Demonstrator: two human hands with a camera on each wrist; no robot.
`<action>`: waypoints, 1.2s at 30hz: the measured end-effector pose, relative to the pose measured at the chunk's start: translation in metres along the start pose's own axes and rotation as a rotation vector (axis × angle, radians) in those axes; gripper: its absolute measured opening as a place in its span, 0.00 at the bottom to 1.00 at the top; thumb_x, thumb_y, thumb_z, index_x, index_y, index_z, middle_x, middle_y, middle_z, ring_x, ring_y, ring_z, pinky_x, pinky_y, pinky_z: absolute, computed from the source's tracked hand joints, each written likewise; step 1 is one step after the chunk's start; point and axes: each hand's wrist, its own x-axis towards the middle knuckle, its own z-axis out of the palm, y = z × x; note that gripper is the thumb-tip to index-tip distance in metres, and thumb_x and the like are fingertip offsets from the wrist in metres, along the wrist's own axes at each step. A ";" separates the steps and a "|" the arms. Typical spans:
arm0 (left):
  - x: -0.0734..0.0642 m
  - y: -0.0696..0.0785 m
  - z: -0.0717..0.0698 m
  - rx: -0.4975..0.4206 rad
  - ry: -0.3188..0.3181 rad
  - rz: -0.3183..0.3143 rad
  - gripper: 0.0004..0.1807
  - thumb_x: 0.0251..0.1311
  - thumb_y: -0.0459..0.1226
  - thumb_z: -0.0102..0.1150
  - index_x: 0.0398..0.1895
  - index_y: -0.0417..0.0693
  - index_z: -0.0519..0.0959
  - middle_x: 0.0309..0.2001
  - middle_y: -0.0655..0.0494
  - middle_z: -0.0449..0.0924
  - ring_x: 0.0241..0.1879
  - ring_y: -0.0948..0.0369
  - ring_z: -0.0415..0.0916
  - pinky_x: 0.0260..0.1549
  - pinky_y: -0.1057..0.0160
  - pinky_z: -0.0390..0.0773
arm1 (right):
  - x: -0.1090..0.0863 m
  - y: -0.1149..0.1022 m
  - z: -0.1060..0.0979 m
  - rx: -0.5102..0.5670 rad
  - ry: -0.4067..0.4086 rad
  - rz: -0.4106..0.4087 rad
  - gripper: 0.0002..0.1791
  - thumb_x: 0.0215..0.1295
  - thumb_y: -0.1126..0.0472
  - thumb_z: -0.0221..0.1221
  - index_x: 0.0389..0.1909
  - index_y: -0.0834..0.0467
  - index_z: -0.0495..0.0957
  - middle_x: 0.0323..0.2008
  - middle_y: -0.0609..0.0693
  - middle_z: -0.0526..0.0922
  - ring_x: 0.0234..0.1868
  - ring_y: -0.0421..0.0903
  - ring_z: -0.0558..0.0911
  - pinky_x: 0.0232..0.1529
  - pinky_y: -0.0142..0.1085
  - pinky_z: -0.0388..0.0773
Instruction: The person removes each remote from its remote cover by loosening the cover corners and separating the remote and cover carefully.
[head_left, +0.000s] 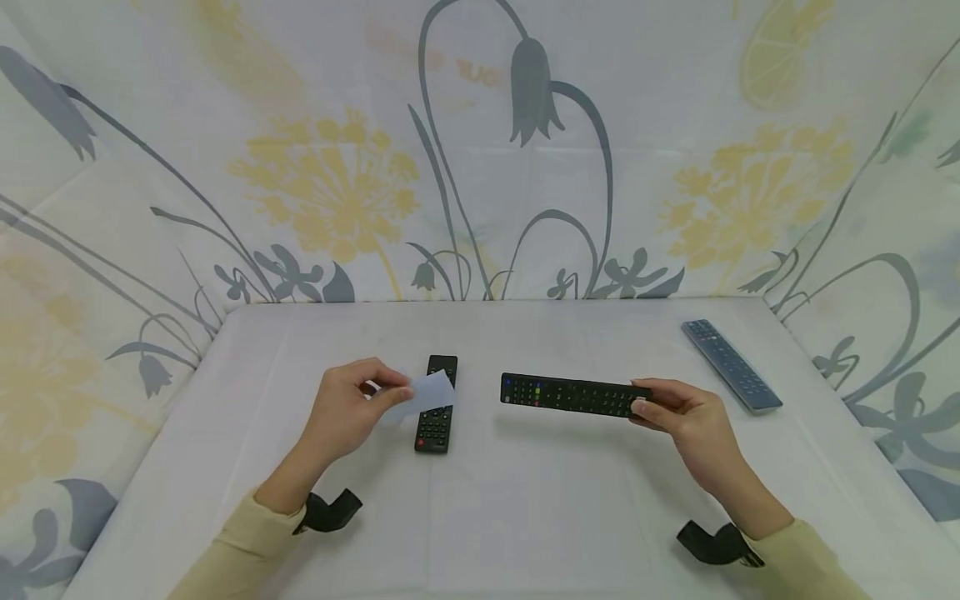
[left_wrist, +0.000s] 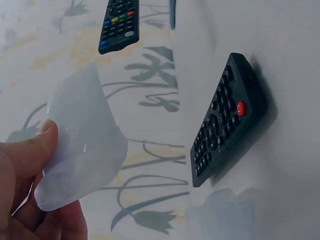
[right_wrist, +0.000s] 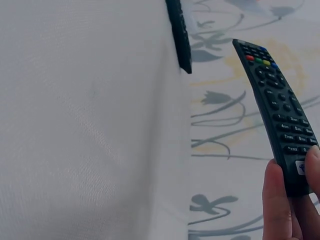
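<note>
Between thumb and fingers my left hand (head_left: 348, 408) pinches a thin, pale bluish-white sheet (head_left: 429, 393); whether it is paper or a wipe I cannot tell. In the head view the sheet covers the middle of a small black remote control (head_left: 432, 432) lying on the table. The left wrist view shows the sheet (left_wrist: 87, 135) bent and raised apart from that remote (left_wrist: 220, 120), which has a red button. My right hand (head_left: 690, 421) grips one end of a longer black remote control (head_left: 570, 395), held above the table. Its coloured buttons are at the far end (right_wrist: 272, 95).
A dark blue-grey remote control (head_left: 731, 365) lies slantwise on the table at the right, beyond my right hand. White cloth covers the table (head_left: 510, 517). Flower-patterned fabric (head_left: 480, 167) rises along the back and both sides. Black straps (head_left: 330, 511) sit at both wrists.
</note>
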 end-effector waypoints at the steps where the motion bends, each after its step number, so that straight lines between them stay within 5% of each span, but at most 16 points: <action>1: 0.000 0.000 0.001 -0.003 0.008 -0.006 0.06 0.52 0.32 0.74 0.31 0.50 0.86 0.33 0.63 0.86 0.32 0.64 0.79 0.31 0.63 0.78 | 0.000 0.000 0.000 -0.011 -0.002 0.000 0.15 0.65 0.73 0.62 0.53 0.69 0.80 0.43 0.45 0.86 0.42 0.41 0.86 0.42 0.37 0.82; 9: 0.001 -0.003 0.005 -0.041 0.028 -0.125 0.06 0.54 0.33 0.74 0.35 0.47 0.87 0.35 0.58 0.86 0.35 0.61 0.81 0.31 0.65 0.80 | 0.000 0.001 0.002 -0.052 -0.019 0.000 0.15 0.65 0.73 0.62 0.53 0.68 0.81 0.43 0.45 0.86 0.43 0.41 0.86 0.42 0.38 0.82; 18: 0.002 -0.007 0.013 -0.071 -0.057 -0.258 0.05 0.59 0.35 0.70 0.38 0.48 0.85 0.37 0.55 0.85 0.37 0.58 0.81 0.30 0.60 0.79 | -0.001 0.007 0.006 -0.099 -0.034 0.039 0.19 0.65 0.72 0.62 0.54 0.76 0.75 0.42 0.44 0.87 0.41 0.41 0.86 0.41 0.38 0.83; 24: -0.001 -0.011 0.023 -0.179 -0.162 -0.299 0.13 0.64 0.30 0.63 0.52 0.41 0.83 0.45 0.51 0.84 0.45 0.55 0.81 0.37 0.65 0.78 | -0.002 0.010 0.010 -0.159 -0.054 0.076 0.23 0.66 0.69 0.63 0.58 0.77 0.72 0.43 0.45 0.86 0.41 0.41 0.86 0.41 0.39 0.83; 30: 0.000 -0.009 0.032 -0.251 -0.231 -0.360 0.16 0.68 0.27 0.57 0.57 0.38 0.78 0.53 0.46 0.77 0.51 0.52 0.77 0.45 0.60 0.78 | 0.003 0.010 0.012 -0.191 -0.083 0.072 0.24 0.66 0.69 0.63 0.60 0.75 0.71 0.46 0.58 0.84 0.42 0.41 0.86 0.42 0.40 0.83; 36: 0.006 -0.005 0.042 -0.266 -0.271 -0.400 0.12 0.69 0.29 0.56 0.54 0.39 0.78 0.50 0.48 0.78 0.47 0.54 0.75 0.43 0.59 0.77 | 0.013 0.006 0.016 -0.208 -0.072 0.091 0.23 0.66 0.68 0.63 0.58 0.73 0.70 0.49 0.69 0.81 0.41 0.40 0.86 0.43 0.36 0.83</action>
